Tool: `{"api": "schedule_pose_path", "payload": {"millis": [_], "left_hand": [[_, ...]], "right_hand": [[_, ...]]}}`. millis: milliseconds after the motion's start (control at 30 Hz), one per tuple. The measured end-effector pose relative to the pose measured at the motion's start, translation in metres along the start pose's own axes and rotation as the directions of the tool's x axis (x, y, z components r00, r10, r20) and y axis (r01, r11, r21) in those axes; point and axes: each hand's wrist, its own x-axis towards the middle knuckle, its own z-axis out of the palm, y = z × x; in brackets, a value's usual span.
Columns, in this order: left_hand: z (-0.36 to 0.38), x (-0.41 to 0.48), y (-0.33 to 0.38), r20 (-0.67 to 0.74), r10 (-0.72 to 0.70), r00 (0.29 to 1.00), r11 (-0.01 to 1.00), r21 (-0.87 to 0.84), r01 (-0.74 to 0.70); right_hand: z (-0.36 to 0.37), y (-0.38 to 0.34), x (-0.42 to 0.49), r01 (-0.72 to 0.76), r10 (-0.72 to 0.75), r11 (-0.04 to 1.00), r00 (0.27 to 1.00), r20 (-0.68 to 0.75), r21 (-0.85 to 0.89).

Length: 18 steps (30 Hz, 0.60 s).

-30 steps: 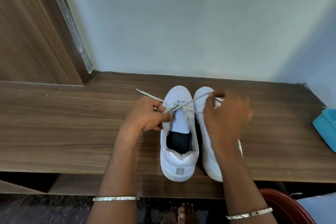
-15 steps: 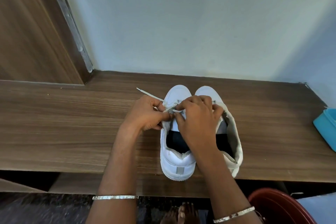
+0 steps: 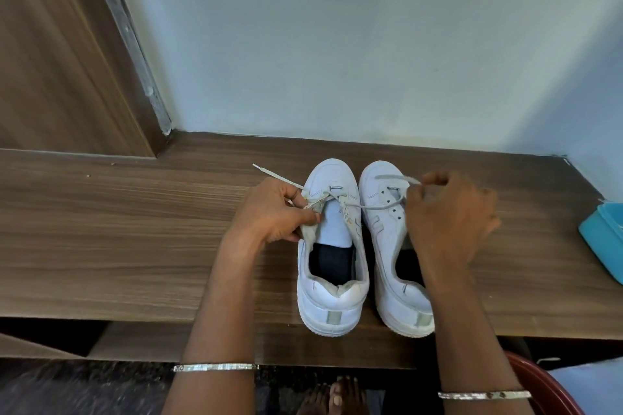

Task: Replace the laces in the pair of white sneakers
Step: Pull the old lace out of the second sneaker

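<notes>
lace point(image 3: 374, 207) looks floppy and light, best pinched near its tip; right hand point(image 3: 451, 212) pinches it right of the left sneaker point(image 3: 332, 280), left hand point(image 3: 273, 209) grips that sneaker's edge

Soft daylight, bowed edges, blurred floor

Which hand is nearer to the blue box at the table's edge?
The right hand. It pinches the lace above the right sneaker, apart from the blue box; the left hand holds the left sneaker, farther off.

Nothing legible here — no text, brand or number on the sneakers point(image 3: 332, 305).
</notes>
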Motion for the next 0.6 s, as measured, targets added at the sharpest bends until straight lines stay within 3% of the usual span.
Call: {"api": "schedule_pose_path", "payload": {"millis": [100,200,300,367,500,600], "left_hand": [[0.002,-0.004,0.005,-0.023,0.057,0.998,0.996,0.075,-0.055],[0.008,-0.004,0.006,-0.073,0.226,0.971,0.947,0.252,-0.201],[0.016,0.001,0.006,-0.11,0.399,0.91,0.878,0.332,-0.345],[0.021,0.004,0.008,-0.146,0.471,0.87,0.853,0.326,-0.407],[0.037,0.007,0.014,-0.132,0.439,0.889,0.793,0.522,-0.314],[0.047,0.005,0.02,-0.203,0.411,0.889,0.758,0.618,-0.209]], "right_hand": [[0.007,-0.009,-0.011,0.157,-0.158,0.987,0.978,0.136,0.018],[0.014,-0.02,-0.022,0.285,-0.297,0.955,0.898,0.325,0.087],[0.016,-0.022,-0.03,0.335,-0.317,0.941,0.815,0.484,0.052],[0.017,-0.02,-0.033,0.342,-0.307,0.939,0.8,0.516,0.028],[0.017,-0.016,-0.03,0.333,-0.292,0.943,0.829,0.477,-0.003],[0.016,-0.011,-0.028,0.303,-0.271,0.953,0.836,0.477,0.009]]}}
